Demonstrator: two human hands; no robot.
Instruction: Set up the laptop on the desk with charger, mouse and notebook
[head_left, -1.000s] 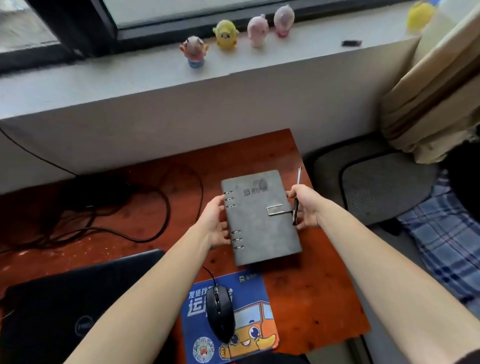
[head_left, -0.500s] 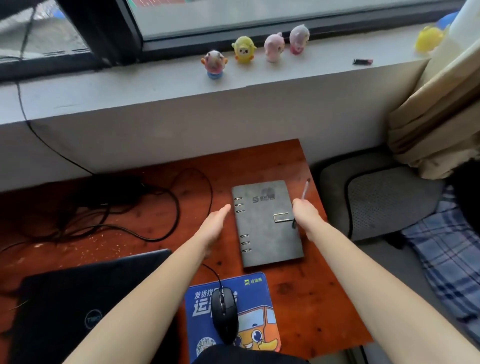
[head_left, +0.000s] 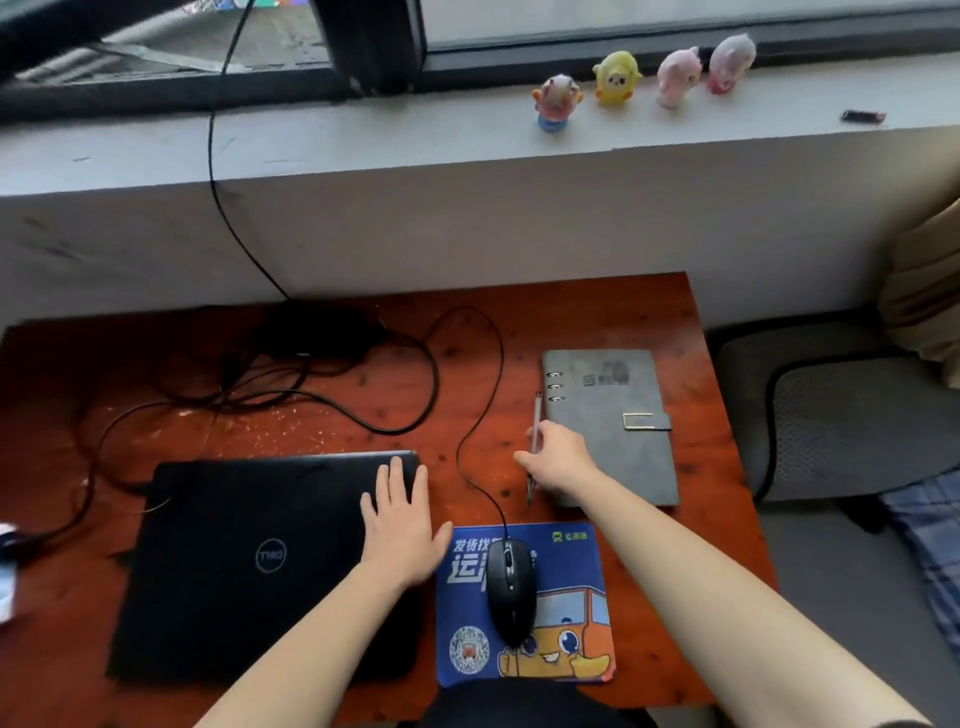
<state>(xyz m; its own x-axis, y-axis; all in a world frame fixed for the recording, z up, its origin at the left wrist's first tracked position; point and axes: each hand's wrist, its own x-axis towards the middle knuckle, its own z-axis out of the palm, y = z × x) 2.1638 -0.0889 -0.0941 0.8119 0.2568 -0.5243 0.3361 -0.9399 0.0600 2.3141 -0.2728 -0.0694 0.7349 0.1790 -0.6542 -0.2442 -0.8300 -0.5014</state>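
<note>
- Lying shut near the front left corner of the reddish wooden desk (head_left: 571, 312): black closed laptop (head_left: 249, 561), left hand (head_left: 402, 525) resting flat on its lid, fingers spread.
- Sitting placed at the right edge: grey ring-bound notebook (head_left: 618, 415); at the front edge, black corded mouse (head_left: 511, 587) on blue printed mouse pad (head_left: 571, 613).
- Pinching slim silver pen (head_left: 534, 441) just left of the notebook: right hand (head_left: 558, 462).
- Remaining, judging by layout: opening the lid, connecting black tangled charger cable (head_left: 311, 374) near the back edge.
</note>
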